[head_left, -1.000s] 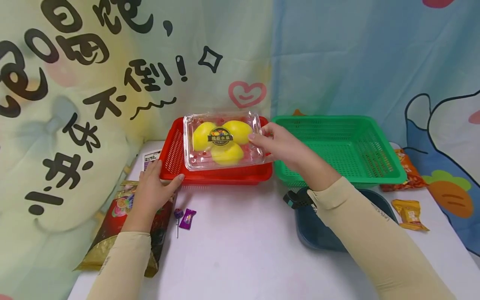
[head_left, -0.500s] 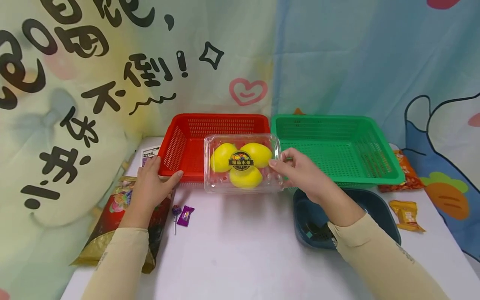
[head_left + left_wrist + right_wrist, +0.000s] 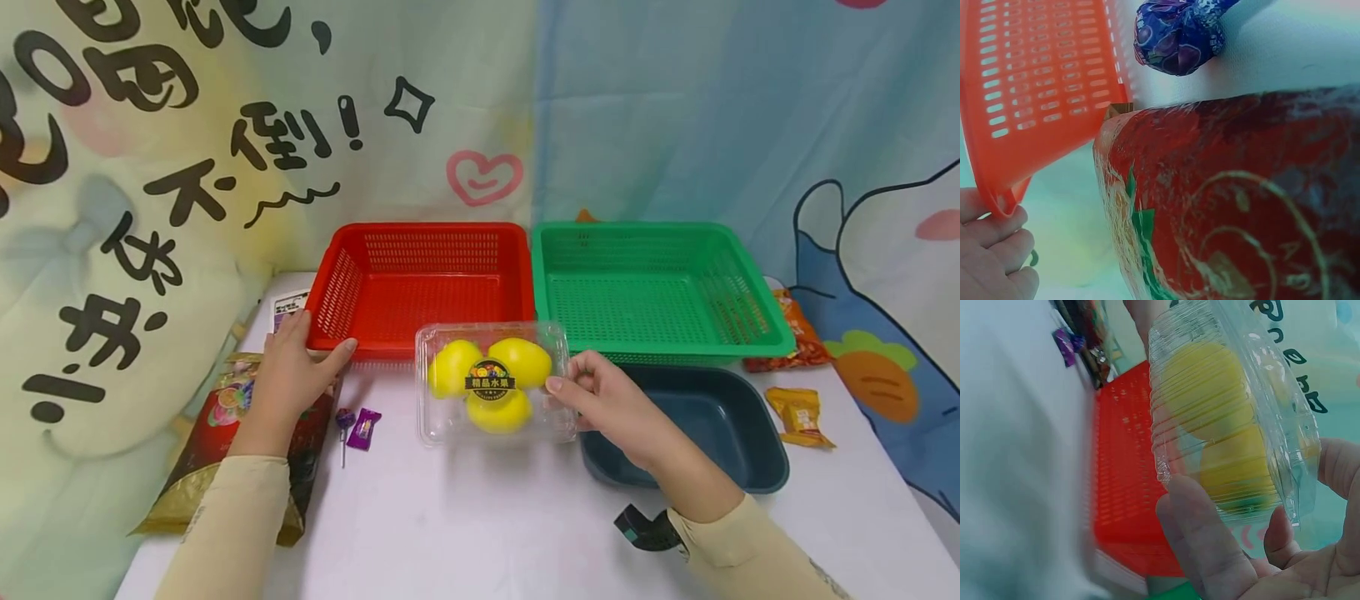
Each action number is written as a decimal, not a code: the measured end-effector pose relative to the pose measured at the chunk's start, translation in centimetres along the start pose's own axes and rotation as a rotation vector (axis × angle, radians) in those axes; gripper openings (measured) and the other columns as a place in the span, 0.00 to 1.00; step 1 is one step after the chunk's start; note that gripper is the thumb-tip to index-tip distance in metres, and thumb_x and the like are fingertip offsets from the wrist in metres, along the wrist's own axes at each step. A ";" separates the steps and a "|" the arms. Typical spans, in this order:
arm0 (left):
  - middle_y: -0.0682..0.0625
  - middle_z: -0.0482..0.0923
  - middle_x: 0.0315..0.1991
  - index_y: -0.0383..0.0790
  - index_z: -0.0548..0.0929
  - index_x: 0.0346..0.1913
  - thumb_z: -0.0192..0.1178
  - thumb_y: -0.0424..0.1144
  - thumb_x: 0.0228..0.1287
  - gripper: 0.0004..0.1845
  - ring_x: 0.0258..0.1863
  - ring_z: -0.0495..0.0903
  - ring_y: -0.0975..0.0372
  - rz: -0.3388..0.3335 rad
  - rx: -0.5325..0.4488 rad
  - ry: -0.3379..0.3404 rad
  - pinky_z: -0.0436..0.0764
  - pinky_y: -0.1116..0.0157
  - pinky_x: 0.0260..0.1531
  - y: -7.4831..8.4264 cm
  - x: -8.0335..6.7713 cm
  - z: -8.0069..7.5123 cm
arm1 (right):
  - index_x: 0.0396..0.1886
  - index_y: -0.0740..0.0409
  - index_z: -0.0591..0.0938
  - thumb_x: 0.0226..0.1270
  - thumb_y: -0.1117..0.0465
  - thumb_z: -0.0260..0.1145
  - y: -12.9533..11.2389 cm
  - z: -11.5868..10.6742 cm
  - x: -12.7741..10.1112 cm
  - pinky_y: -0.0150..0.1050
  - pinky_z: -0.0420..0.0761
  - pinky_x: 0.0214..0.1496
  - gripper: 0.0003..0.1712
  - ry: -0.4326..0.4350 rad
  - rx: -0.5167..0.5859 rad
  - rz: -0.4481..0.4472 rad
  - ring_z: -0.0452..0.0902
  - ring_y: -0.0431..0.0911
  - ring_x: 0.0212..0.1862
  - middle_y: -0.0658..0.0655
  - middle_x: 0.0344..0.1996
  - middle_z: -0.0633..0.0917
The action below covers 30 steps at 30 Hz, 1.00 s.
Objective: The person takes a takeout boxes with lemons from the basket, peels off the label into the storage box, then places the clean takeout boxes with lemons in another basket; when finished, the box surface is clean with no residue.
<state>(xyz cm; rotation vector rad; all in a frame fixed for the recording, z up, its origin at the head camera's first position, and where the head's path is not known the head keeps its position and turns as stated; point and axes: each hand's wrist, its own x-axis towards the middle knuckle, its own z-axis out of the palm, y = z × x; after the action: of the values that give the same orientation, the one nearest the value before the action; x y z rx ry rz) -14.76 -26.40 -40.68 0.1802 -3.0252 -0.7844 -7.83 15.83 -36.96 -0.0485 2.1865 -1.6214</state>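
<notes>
White table (image 3: 480, 533) before cartoon-printed curtain (image 3: 675, 108)

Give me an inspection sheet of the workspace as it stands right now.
Surface: white table.
Job's things: clear clamshell box of yellow fruit, in front of the red basket.
Clutter: green basket, dark tray, red snack bag, lollipop, purple candy, orange packets.
Grips: right hand holds the box's right edge; left hand rests on the red basket's corner.
Cables: nothing seen.
Surroundings: cartoon-print cloth backdrop.
</notes>
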 end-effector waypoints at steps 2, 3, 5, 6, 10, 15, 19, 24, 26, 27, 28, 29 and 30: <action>0.35 0.49 0.84 0.39 0.49 0.85 0.59 0.72 0.66 0.58 0.82 0.47 0.30 0.001 0.001 -0.005 0.64 0.24 0.66 0.1 0.1 0.1 | 0.49 0.59 0.66 0.78 0.49 0.65 0.8 0.3 -0.6 0.41 0.81 0.43 0.22 0.002 0.013 -0.001 0.86 0.48 0.52 0.61 0.45 0.86; 0.34 0.49 0.84 0.39 0.49 0.85 0.59 0.72 0.66 0.58 0.82 0.47 0.31 0.001 0.001 -0.007 0.64 0.24 0.66 0.1 0.1 0.1 | 0.49 0.60 0.66 0.78 0.50 0.65 1.1 0.5 -0.9 0.41 0.80 0.42 0.22 0.002 0.018 0.002 0.84 0.47 0.48 0.60 0.42 0.85; 0.34 0.49 0.84 0.39 0.49 0.85 0.59 0.72 0.66 0.58 0.82 0.47 0.31 0.006 0.001 -0.005 0.63 0.24 0.66 0.1 0.1 0.1 | 0.49 0.61 0.66 0.78 0.51 0.65 1.8 1.0 -1.3 0.38 0.78 0.38 0.21 -0.006 0.036 0.007 0.79 0.45 0.40 0.59 0.38 0.83; 0.34 0.49 0.84 0.39 0.48 0.85 0.59 0.72 0.66 0.58 0.82 0.48 0.31 0.008 0.002 -0.004 0.64 0.24 0.66 0.1 0.2 0.1 | 0.50 0.61 0.67 0.78 0.52 0.65 2.1 1.3 -1.5 0.36 0.76 0.36 0.21 -0.013 0.045 0.011 0.75 0.44 0.36 0.58 0.36 0.82; 0.33 0.48 0.84 0.39 0.48 0.85 0.58 0.72 0.67 0.58 0.82 0.46 0.32 0.005 0.002 -0.012 0.61 0.24 0.67 0.2 0.0 0.0 | 0.50 0.63 0.67 0.77 0.54 0.67 3.3 2.6 -1.9 0.32 0.72 0.31 0.20 -0.025 0.056 0.020 0.68 0.44 0.30 0.57 0.32 0.80; 0.34 0.48 0.85 0.38 0.48 0.85 0.58 0.72 0.67 0.58 0.84 0.42 0.34 0.001 0.001 -0.017 0.54 0.24 0.71 0.3 -0.2 0.2 | 0.50 0.63 0.68 0.75 0.54 0.68 4.7 4.1 -2.5 0.31 0.75 0.32 0.21 0.010 0.032 0.042 0.72 0.45 0.31 0.53 0.28 0.75; 0.34 0.47 0.85 0.39 0.47 0.85 0.58 0.72 0.67 0.58 0.83 0.42 0.32 -0.004 -0.002 -0.021 0.54 0.23 0.69 0.3 -0.1 0.1 | 0.50 0.63 0.68 0.75 0.54 0.68 5.6 5.2 -2.8 0.30 0.76 0.32 0.21 0.034 0.041 0.062 0.73 0.44 0.32 0.53 0.30 0.77; 0.34 0.46 0.85 0.39 0.47 0.85 0.58 0.73 0.66 0.59 0.84 0.41 0.33 -0.003 -0.003 -0.020 0.53 0.23 0.70 0.3 -0.1 0.1 | 0.51 0.61 0.68 0.75 0.53 0.69 6.6 6.1 -3.1 0.29 0.71 0.30 0.23 0.066 0.042 0.082 0.70 0.42 0.30 0.52 0.29 0.73; 0.34 0.46 0.85 0.39 0.47 0.85 0.58 0.72 0.66 0.59 0.84 0.41 0.34 0.000 -0.003 -0.017 0.52 0.24 0.71 0.3 -0.1 0.1 | 0.51 0.61 0.68 0.74 0.53 0.69 6.9 6.4 -3.1 0.29 0.70 0.30 0.23 0.077 0.035 0.082 0.68 0.42 0.30 0.52 0.29 0.72; 0.34 0.46 0.85 0.39 0.47 0.85 0.58 0.72 0.66 0.58 0.84 0.41 0.34 0.001 -0.002 -0.017 0.52 0.24 0.72 0.2 -0.1 0.1 | 0.51 0.62 0.68 0.74 0.53 0.69 7.1 6.6 -3.1 0.29 0.70 0.30 0.23 0.080 0.030 0.081 0.68 0.42 0.30 0.52 0.29 0.73; 0.34 0.47 0.85 0.39 0.48 0.85 0.58 0.72 0.66 0.58 0.84 0.42 0.34 0.001 -0.002 -0.016 0.52 0.24 0.72 0.2 -0.1 0.1 | 0.51 0.62 0.68 0.74 0.53 0.69 7.2 6.7 -3.1 0.29 0.70 0.30 0.23 0.082 0.026 0.080 0.68 0.42 0.30 0.52 0.30 0.73; 0.34 0.47 0.85 0.39 0.48 0.85 0.59 0.72 0.66 0.58 0.84 0.42 0.35 0.001 -0.002 -0.015 0.51 0.25 0.73 0.2 -0.1 0.1 | 0.51 0.62 0.69 0.74 0.53 0.70 7.4 6.9 -3.0 0.29 0.70 0.30 0.23 0.085 0.024 0.079 0.68 0.41 0.30 0.52 0.30 0.73; 0.34 0.47 0.85 0.39 0.48 0.85 0.59 0.72 0.66 0.58 0.84 0.42 0.35 0.001 -0.001 -0.015 0.51 0.25 0.73 0.2 -0.2 0.1 | 0.51 0.62 0.69 0.74 0.53 0.69 7.5 7.0 -3.0 0.29 0.70 0.30 0.23 0.086 0.022 0.078 0.68 0.41 0.30 0.52 0.30 0.74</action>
<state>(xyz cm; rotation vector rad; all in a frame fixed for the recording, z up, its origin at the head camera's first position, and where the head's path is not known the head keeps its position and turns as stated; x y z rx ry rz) -14.60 -26.15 -40.69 0.1728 -3.0387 -0.7916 -1.05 12.72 -44.63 0.1137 2.2049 -1.6318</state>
